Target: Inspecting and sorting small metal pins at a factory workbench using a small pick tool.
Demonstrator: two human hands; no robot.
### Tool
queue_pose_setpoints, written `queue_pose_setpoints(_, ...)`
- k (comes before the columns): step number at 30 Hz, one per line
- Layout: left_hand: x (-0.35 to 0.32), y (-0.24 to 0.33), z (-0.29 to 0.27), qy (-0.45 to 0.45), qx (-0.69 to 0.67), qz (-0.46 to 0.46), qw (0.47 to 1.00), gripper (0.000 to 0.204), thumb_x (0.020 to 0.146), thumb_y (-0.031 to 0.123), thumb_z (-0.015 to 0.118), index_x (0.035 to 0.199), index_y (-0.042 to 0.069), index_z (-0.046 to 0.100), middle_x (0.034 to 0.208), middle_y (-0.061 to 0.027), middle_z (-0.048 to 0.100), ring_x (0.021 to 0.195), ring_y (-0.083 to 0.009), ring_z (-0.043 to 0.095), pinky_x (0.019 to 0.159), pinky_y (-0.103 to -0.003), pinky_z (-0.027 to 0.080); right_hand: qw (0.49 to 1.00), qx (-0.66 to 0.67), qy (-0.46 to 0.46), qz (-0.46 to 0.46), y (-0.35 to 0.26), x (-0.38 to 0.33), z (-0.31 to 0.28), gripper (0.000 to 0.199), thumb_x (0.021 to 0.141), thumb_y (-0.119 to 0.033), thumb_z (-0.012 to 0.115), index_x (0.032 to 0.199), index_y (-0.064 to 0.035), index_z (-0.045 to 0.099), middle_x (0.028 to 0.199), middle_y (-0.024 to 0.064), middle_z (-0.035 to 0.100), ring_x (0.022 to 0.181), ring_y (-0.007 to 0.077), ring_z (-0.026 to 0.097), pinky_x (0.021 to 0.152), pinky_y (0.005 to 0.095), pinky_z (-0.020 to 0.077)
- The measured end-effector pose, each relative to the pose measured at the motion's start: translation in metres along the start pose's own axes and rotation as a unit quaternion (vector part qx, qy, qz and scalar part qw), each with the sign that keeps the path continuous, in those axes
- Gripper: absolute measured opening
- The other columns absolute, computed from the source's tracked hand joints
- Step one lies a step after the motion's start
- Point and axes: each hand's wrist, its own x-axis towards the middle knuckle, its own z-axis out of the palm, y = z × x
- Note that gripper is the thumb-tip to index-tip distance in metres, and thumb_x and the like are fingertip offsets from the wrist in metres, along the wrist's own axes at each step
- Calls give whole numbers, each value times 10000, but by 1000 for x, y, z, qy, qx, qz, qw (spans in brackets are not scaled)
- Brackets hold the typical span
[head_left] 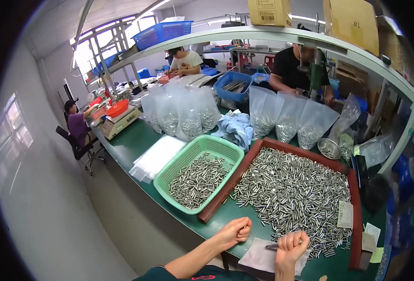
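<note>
My left hand [236,232] is a closed fist just in front of the metal pins; whatever its fingers may hold is hidden. My right hand [292,247] is closed around a slim dark object [271,246], whose end sticks out toward the left. Its exact kind is not clear. Beneath my right hand lies a whitish cloth [254,258] at the table's near edge. Beyond both hands spreads a wide heap of short shiny metal pins [296,192], bordered by a reddish-brown frame [225,195]. To its left, a green basket [164,191] holds more pins.
Clear bags of pins [263,119] stand along the back, beside a blue cloth [235,129] and a metal bowl [329,149]. Flat plastic bags [158,157] lie left of the basket. A scale [119,122] stands far left. Other people work beyond the overhead shelf [216,35].
</note>
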Motion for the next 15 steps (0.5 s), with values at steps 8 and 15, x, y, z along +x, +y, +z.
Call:
queue_pose_setpoints(8, 16, 11, 2, 22, 9, 26, 999, 391, 917, 343, 358, 629, 80, 385, 550, 6, 321, 483, -83, 248, 439, -208, 221, 1000, -12, -1, 7, 2, 12, 6, 389, 858, -249, 321, 492, -142, 244, 386, -32, 187, 332, 80, 121, 328, 234, 127)
queue_pose_setpoints(15, 32, -3, -3, 125, 508, 320, 790, 294, 845, 284, 532, 739, 10, 542, 490, 19, 413, 437, -73, 363, 412, -282, 310, 1000, -19, -9, 12, 3, 7, 6, 389, 864, -254, 316, 496, -141, 252, 387, -30, 199, 330, 80, 127, 329, 232, 132)
